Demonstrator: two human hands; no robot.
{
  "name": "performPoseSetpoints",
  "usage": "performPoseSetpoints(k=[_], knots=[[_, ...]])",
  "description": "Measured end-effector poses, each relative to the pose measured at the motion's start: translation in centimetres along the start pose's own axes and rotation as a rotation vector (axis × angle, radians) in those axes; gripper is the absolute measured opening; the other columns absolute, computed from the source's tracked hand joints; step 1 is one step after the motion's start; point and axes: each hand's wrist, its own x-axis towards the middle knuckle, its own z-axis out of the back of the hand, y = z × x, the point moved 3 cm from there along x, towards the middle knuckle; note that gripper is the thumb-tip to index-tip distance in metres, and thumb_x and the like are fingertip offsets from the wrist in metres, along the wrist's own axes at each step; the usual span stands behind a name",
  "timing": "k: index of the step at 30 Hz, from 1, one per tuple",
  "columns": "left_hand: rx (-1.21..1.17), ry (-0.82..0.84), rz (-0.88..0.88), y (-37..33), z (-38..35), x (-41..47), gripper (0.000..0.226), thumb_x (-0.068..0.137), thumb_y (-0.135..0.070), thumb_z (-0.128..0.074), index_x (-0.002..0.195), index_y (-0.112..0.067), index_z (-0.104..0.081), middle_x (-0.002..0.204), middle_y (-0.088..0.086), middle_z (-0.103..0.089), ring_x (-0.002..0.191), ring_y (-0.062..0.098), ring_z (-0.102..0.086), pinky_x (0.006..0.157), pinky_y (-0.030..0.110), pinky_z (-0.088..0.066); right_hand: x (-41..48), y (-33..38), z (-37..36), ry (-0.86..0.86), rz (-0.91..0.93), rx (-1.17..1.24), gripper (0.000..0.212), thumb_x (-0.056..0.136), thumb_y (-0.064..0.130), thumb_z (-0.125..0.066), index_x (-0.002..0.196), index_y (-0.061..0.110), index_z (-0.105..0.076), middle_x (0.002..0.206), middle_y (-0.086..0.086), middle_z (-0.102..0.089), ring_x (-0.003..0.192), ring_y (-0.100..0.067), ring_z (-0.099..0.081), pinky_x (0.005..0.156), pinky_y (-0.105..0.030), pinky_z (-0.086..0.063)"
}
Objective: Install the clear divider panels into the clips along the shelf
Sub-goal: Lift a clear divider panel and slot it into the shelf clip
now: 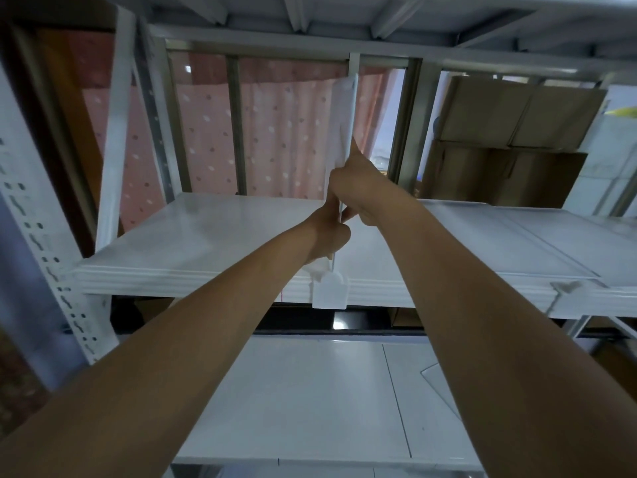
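Clear divider panel (342, 125) stands upright on edge over the middle white shelf (213, 236), long axis running front to back into the shelf depth, seen nearly edge-on so it reads as a thin pale vertical strip rising toward the underside of the upper shelf (344, 15). Panel looks translucent, partly covered by a whitish protective film that is wrinkled near the top; exact outline hard to make out, probably a flat rectangular sheet. Its front lower end meets a white plastic clip (329, 294) hooked on the shelf's front lip, clip is a small flat tab with rounded top corners. Left hand (327, 232) is low on the panel's front edge just above the clip, fingers closed around the edge with the thumb up along it. Right hand (358, 188) is higher, pinching the same edge, index finger extended upward along the panel. Both bare forearms reach up from the bottom of the view. Shelf is smooth painted metal with a ribbed front lip; a second white clip (565, 288) sits on the lip well to the right. Perforated white steel upright (44, 257) at left with rows of slots. Lower shelf (310, 391) is smooth white too. Behind the rack hangs a pink curtain (275, 132) with pale dots, and brown cardboard boxes (510, 143) are stacked at right rear.
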Motion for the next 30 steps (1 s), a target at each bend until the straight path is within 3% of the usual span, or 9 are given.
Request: performPoseSetpoints(k=[4, 7, 9, 12, 14, 16, 19, 23, 30], knots=[[-0.055, -0.012, -0.014, -0.3, -0.3, -0.5, 0.102, 0.087, 0.013, -0.037, 0.159, -0.037, 0.016, 0.164, -0.003, -0.03, 0.11, 0.023, -0.06, 0.079, 0.035, -0.057, -0.1, 0.0, 0.0, -0.003, -0.005, -0.015, 0.088, 0.095, -0.007, -0.039, 0.158, 0.041, 0.0, 0.118, 0.0, -0.049, 0.079, -0.019, -0.054, 0.068, -0.048, -0.06], [-0.125, -0.053, -0.034, -0.2, -0.7, -1.0, 0.103, 0.087, 0.017, -0.036, 0.159, -0.035, 0.016, 0.164, -0.004, -0.029, 0.082, 0.008, -0.056, 0.065, 0.027, -0.048, -0.4, 0.4, 0.1, -0.027, 0.01, -0.032, 0.083, 0.097, -0.004, -0.038, 0.159, 0.036, 0.001, 0.111, -0.001, -0.048, 0.099, -0.027, -0.06, 0.088, -0.05, -0.057], [-0.138, -0.152, -0.005, 0.2, -1.6, -1.8, 0.104, 0.086, 0.018, -0.038, 0.16, -0.033, 0.014, 0.165, -0.005, -0.025, 0.104, 0.022, -0.064, 0.061, 0.02, -0.05, -0.6, 0.5, 0.1, -0.031, 0.001, -0.015, 0.08, 0.097, -0.001, -0.037, 0.159, 0.035, -0.003, 0.117, -0.004, -0.054, 0.107, -0.03, -0.06, 0.088, -0.048, -0.058], [-0.249, -0.494, 0.03, 0.0, -4.4, -3.4, 0.082, 0.094, 0.009, -0.042, 0.162, -0.011, 0.0, 0.169, 0.01, -0.007, 0.152, 0.03, -0.024, 0.114, 0.027, -0.034, -0.9, -1.3, -0.7, 0.071, -0.042, -0.071, 0.085, 0.094, 0.004, -0.049, 0.157, 0.04, -0.006, 0.124, -0.004, -0.057, 0.09, -0.024, -0.06, 0.083, -0.05, -0.06], [-0.352, -0.642, 0.014, -1.7, -7.0, -4.9, 0.059, 0.103, -0.011, -0.011, 0.162, -0.011, -0.016, 0.169, 0.017, -0.003, 0.155, 0.033, -0.004, 0.126, 0.045, -0.009, -1.5, -3.4, -0.7, 0.167, -0.028, -0.12, 0.091, 0.091, 0.019, -0.067, 0.158, 0.038, -0.008, 0.132, 0.0, -0.058, 0.101, -0.021, -0.062, 0.096, -0.044, -0.055], [-0.422, -0.693, 0.088, -3.1, -9.3, -4.6, 0.072, 0.097, -0.022, 0.009, 0.162, -0.018, -0.022, 0.168, 0.018, 0.004, 0.154, 0.035, 0.008, 0.126, 0.049, 0.003, -2.5, -5.6, 0.2, 0.246, -0.064, -0.089, 0.099, 0.086, 0.034, -0.077, 0.159, 0.036, -0.01, 0.147, 0.005, -0.046, 0.121, -0.017, -0.054, 0.106, -0.034, -0.046], [-0.15, -0.723, 0.209, -2.6, -11.5, -3.1, 0.074, 0.101, -0.017, -0.05, 0.16, 0.001, -0.01, 0.166, 0.027, 0.006, 0.154, 0.039, 0.008, 0.123, 0.042, 0.009, -3.3, -7.9, 2.3, 0.289, -0.084, -0.048, 0.101, 0.083, 0.046, -0.077, 0.159, 0.035, -0.011, 0.16, 0.002, -0.032, 0.137, -0.016, -0.041, 0.112, -0.032, -0.035], [-0.265, -0.76, 0.232, -1.6, -11.8, -2.9, 0.091, 0.1, -0.021, -0.058, 0.158, 0.002, 0.008, 0.169, 0.017, 0.006, 0.156, 0.027, 0.004, 0.124, 0.034, 0.006, -3.4, -9.4, 4.0, 0.298, -0.043, 0.06, 0.089, 0.09, 0.05, -0.067, 0.159, 0.033, -0.012, 0.166, 0.0, -0.019, 0.15, -0.018, -0.024, 0.111, -0.032, -0.03], [-0.956, -0.857, 0.127, -3.5, -5.8, -3.0, 0.052, 0.107, -0.046, -0.032, 0.151, -0.023, -0.046, 0.152, -0.002, -0.048, 0.135, 0.019, -0.048, 0.111, 0.033, -0.033, -1.9, -7.8, 2.7, 0.341, -0.038, 0.201, 0.076, 0.097, 0.066, -0.038, 0.159, 0.036, -0.006, 0.167, 0.012, -0.006, 0.153, -0.016, -0.012, 0.124, -0.048, -0.012]])
